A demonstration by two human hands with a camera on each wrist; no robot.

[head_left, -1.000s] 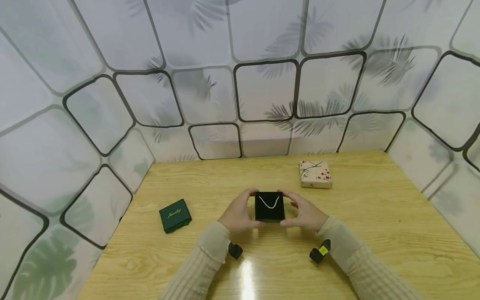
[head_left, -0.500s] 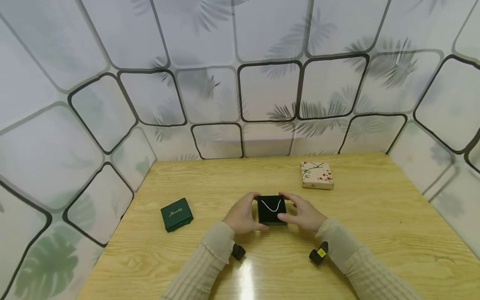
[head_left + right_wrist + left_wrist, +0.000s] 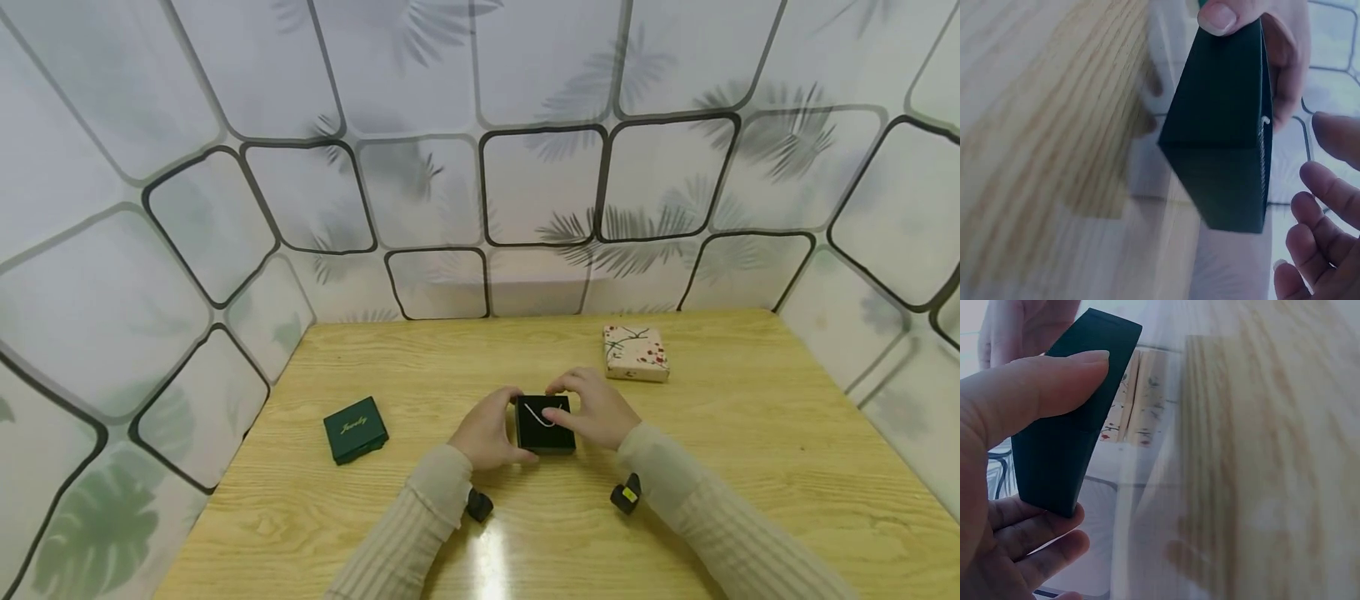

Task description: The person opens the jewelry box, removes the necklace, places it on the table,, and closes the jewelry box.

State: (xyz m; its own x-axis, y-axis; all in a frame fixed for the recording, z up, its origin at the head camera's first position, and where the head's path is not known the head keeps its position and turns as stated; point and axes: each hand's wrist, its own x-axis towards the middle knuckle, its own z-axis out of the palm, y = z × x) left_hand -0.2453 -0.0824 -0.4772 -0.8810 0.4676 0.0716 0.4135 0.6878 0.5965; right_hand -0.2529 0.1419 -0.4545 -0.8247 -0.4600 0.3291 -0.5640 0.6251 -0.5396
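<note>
A dark green jewelry box [image 3: 546, 443] with a black inside face is held just over the table, its inside turned toward the head camera. Across that face hangs a silver chain necklace [image 3: 532, 412]. My left hand [image 3: 486, 429] grips the box's left side, thumb on the near wall and fingers at the far one. In the left wrist view the thumb presses the box wall [image 3: 1060, 450]. My right hand [image 3: 600, 410] hovers at the box's right, thumb over the chain; in the right wrist view its bent fingers [image 3: 1325, 219] stand apart from the box.
A dark green piece [image 3: 356, 430] with gold "Jewelry" lettering lies on the wooden table [image 3: 450, 358] at left. At the back right is a cream box [image 3: 636, 354] with a floral print. Patterned cloth walls [image 3: 536, 187] enclose the table's back and sides.
My right hand has let go of the box's right side, and its thumb has moved left over the chain. My left hand has kept its grip on the box.
</note>
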